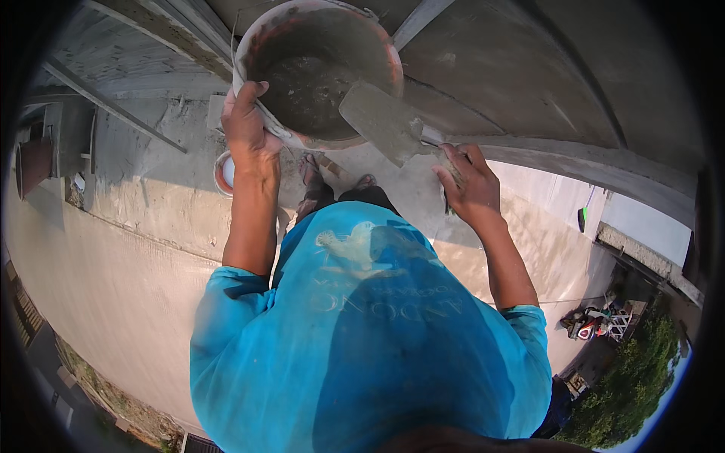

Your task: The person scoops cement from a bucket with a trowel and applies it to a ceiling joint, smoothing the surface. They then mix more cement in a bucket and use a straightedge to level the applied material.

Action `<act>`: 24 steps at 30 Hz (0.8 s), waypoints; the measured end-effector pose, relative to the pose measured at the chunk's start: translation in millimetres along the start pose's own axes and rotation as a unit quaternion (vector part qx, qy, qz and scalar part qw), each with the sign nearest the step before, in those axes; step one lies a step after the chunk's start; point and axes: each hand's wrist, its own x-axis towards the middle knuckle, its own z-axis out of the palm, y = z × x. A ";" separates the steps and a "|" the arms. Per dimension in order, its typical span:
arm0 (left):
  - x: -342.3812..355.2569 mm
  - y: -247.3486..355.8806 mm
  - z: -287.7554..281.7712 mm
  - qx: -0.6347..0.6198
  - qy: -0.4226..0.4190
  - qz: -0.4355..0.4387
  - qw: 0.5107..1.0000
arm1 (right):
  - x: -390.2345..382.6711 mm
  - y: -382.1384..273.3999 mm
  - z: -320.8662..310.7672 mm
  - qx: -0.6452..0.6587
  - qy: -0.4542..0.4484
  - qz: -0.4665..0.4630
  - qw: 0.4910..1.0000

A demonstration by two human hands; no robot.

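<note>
My left hand (248, 124) grips the rim of a pale bucket (387, 53) with orange patches, beside its pale handle. Wet grey mortar (302, 90) lies inside the bucket. In my right hand (464, 181) is the grip of a trowel (381, 121), its broad blade smeared with grey mortar and tilted over the bucket's right front edge. Much of the trowel's grip is hidden by my fingers. My feet (317, 177) show below the bucket, partly hidden by my body.
A second bucket (223, 172) stands on the floor at left. Boards (113, 102) slant at upper left, near a grey plastered surface. A dark grey wall (544, 90) with a ledge runs along the upper right. A green broom (582, 220) leans farther right, with piled items (593, 325) and trees beyond.
</note>
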 end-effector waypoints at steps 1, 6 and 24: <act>-2.5 1.9 1.3 -0.009 0.008 -0.001 1.000 | -7.5 6.1 -12.8 -0.008 -0.026 0.012 1.000; -3.2 8.4 -25.7 -0.027 0.013 0.029 0.999 | -31.6 29.6 -60.3 0.004 -0.164 0.067 0.984; -55.1 33.2 -7.9 0.190 -0.018 0.221 0.956 | 64.0 15.3 -7.4 0.123 -0.430 0.056 0.893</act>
